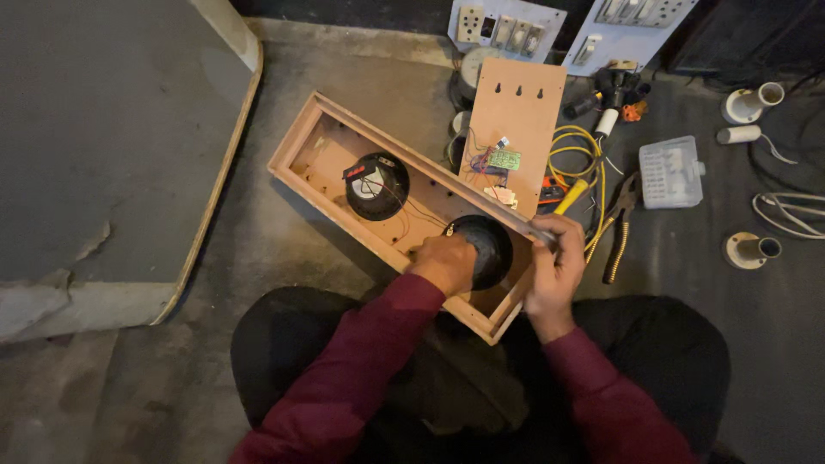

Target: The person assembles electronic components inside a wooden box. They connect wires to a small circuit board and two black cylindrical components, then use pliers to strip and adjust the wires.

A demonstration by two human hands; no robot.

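- While sitting cross-legged on the floor, with the box (322,137) across the lap, open side up.
- Left hand (444,262) curled over the near speaker (491,245), gripping its edge inside the box.
- Right hand (554,262) closed on a thin tool (540,233) at the box's right wall; tip hidden.
- Both speakers apparently seated: far speaker (376,186) beyond the left hand, wired.
- Apparently left undone: back panel (516,107) with circuit board (504,160), off the box, beyond the right hand.
- Pliers (620,225) idle right of the right hand.
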